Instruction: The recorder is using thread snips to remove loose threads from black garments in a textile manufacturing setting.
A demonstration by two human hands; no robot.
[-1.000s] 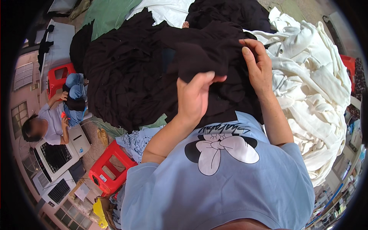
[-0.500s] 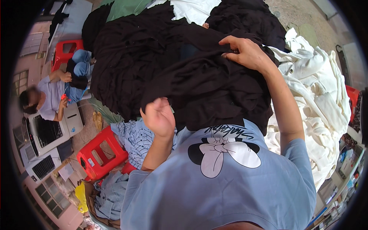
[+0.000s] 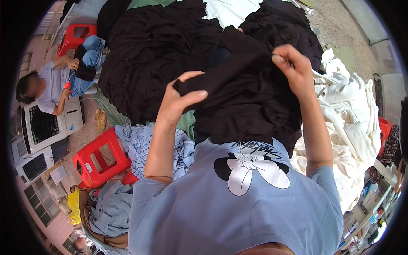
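A black cloth garment (image 3: 238, 70) is stretched between my two hands above my lap. My left hand (image 3: 176, 95) has its thumb in front and its fingers behind one narrow end, which looks like a sleeve or a folded edge. With thumb and bent fingers, my right hand (image 3: 295, 68) pinches the other end, slightly blurred. The rest of this garment hangs in folds over my lap. Beyond it spreads a big heap of black cloth (image 3: 148, 55); where the held piece stops and the heap begins is hard to make out.
White knit garments (image 3: 348, 110) are piled on my right. To my left are a red stool (image 3: 102, 159), patterned blue cloth (image 3: 155, 148) and a container of denim-blue clothes (image 3: 108, 212). Another person (image 3: 53, 87) sits at the far left, holding black cloth. White cloth (image 3: 231, 10) lies at the back.
My left hand has moved up and taken hold of the black garment's end. My right hand has shifted right, pulling the cloth into a taut strip.
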